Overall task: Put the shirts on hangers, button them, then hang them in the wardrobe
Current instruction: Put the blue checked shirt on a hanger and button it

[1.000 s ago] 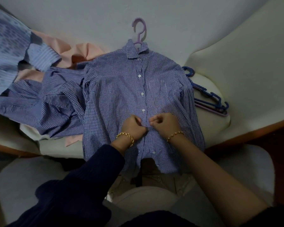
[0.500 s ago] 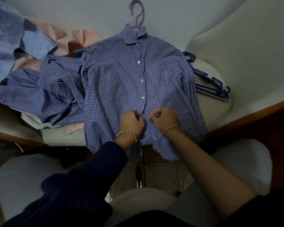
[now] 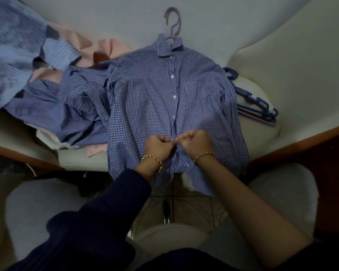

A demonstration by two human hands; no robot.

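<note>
A blue gingham shirt [image 3: 145,106] lies flat on the pale bed, front up, on a lilac hanger [image 3: 173,22] whose hook sticks out past the collar. Several white buttons down its placket are closed. My left hand [image 3: 160,145] and my right hand [image 3: 196,142] sit side by side low on the placket, each pinching a front edge of the shirt with curled fingers. The button between them is hidden by my fingertips. The hem hangs over the bed's edge.
A heap of clothes lies at the left: a blue striped shirt [image 3: 53,106], a pink garment [image 3: 106,47] and a light blue knit [image 3: 12,55]. Spare blue and lilac hangers [image 3: 256,106] lie right of the shirt. The bed's wooden frame [image 3: 301,141] runs along the near edge.
Both hands have kept pinching the placket at about the same low spot, their fingertips now closer together. The view has shifted slightly.
</note>
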